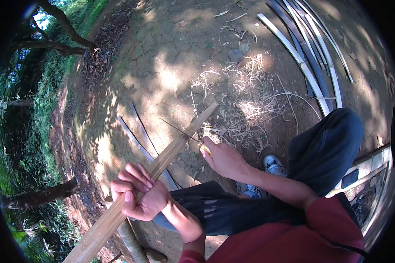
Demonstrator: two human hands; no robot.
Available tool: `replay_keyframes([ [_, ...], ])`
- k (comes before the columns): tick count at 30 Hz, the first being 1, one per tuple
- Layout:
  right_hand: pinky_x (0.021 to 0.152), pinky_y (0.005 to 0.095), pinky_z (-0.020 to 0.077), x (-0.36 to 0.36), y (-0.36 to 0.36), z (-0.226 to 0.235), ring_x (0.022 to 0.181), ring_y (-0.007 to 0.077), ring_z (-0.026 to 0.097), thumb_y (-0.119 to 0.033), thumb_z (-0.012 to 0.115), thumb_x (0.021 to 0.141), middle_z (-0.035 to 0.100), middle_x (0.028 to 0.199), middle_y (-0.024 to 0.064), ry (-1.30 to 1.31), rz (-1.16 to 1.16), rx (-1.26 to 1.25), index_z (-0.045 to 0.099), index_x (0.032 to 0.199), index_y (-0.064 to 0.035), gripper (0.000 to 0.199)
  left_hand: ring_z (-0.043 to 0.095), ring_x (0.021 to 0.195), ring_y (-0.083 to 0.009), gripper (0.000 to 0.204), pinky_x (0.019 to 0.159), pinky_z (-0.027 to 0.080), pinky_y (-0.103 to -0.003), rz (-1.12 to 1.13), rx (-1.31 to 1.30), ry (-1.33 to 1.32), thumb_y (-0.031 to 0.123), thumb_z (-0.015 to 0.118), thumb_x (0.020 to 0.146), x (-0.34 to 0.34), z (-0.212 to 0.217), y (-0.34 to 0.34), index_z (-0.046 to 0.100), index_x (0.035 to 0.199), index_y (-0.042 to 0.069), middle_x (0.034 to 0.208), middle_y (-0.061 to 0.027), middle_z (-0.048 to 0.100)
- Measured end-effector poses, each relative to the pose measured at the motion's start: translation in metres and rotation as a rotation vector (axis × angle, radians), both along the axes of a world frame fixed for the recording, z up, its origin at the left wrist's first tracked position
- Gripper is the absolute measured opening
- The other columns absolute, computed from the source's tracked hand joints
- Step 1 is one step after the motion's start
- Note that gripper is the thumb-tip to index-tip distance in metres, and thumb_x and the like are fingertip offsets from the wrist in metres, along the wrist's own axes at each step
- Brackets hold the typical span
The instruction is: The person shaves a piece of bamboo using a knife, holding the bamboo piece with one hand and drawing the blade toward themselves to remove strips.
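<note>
My left hand [139, 193] is wrapped around a long split bamboo strip [171, 151] that runs from the lower left up toward the middle. My right hand [224, 157] grips a knife by its yellowish handle [205, 149]; the thin dark blade [176, 128] lies across the strip's edge, near its upper end. A dark cloth [215, 210] is spread over my lap beneath both forearms.
Pale bamboo shavings [241, 101] are strewn over cracked bare earth. Several long bamboo slats [311, 57] lie at the upper right, and two thin strips [140, 136] lie left of the middle. My bent knee [327, 149] and sneaker [273, 164] sit right. Tree trunks and greenery line the left side.
</note>
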State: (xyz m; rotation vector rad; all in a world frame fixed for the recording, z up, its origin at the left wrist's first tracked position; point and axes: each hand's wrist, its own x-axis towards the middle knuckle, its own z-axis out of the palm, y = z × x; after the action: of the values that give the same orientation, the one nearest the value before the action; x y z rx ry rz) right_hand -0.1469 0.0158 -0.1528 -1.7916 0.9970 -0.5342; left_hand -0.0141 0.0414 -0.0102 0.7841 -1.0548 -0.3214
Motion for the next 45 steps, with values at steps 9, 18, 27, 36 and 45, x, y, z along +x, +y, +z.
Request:
replay_keyframes([
  [9,0.061,0.0510,0.0472,0.003,-0.011,-0.026,0.067,0.0414,0.061,-0.021,0.049,0.091,0.059,0.063,0.0223,0.126,0.079,0.077,0.044,0.107,0.0009,0.028,0.031,0.046,-0.0121,0.022,0.041,0.028,-0.021,-0.050,-0.037,0.049,0.014,0.044,0.077,0.017,-0.004,0.004,0.031,0.060,0.009,0.051,-0.0024,0.031],
  [18,0.061,0.0495,0.0487,0.007,0.006,-0.013,0.067,0.0411,0.062,-0.015,0.055,0.086,0.060,0.065,0.0222,0.082,0.003,0.007,0.043,0.110,0.0015,0.031,0.032,0.048,-0.0127,0.022,0.041,0.028,-0.020,-0.071,-0.026,-0.003,0.013,0.044,0.077,0.011,0.000,0.006,0.031,0.060,0.009,0.051,-0.0026,0.030],
  [27,0.063,0.0502,0.0475,0.009,0.006,-0.032,0.066,0.0422,0.061,-0.013,0.054,0.083,0.060,0.066,0.0235,0.099,-0.004,0.074,0.041,0.113,0.0080,0.038,0.032,0.047,-0.0123,0.021,0.040,0.029,-0.021,-0.087,-0.045,0.005,0.013,0.042,0.079,0.030,-0.009,0.010,0.031,0.061,0.009,0.052,-0.0030,0.030],
  [36,0.059,0.0506,0.0467,0.014,0.007,-0.059,0.067,0.0411,0.061,-0.010,0.049,0.086,0.059,0.065,0.0241,0.111,-0.036,0.121,0.042,0.102,0.0066,0.025,0.031,0.048,-0.0114,0.020,0.040,0.028,-0.020,-0.053,-0.040,0.012,0.013,0.041,0.078,0.017,-0.006,0.006,0.030,0.061,0.009,0.052,-0.0017,0.028],
  [45,0.059,0.0492,0.0473,0.006,0.009,-0.012,0.063,0.0426,0.061,-0.010,0.054,0.084,0.058,0.062,0.0242,-0.037,0.037,0.066,0.039,0.115,0.0121,0.041,0.029,0.048,-0.0113,0.020,0.039,0.026,-0.020,-0.018,-0.056,0.035,0.013,0.041,0.076,0.019,-0.003,0.002,0.029,0.061,0.009,0.051,-0.0018,0.027],
])
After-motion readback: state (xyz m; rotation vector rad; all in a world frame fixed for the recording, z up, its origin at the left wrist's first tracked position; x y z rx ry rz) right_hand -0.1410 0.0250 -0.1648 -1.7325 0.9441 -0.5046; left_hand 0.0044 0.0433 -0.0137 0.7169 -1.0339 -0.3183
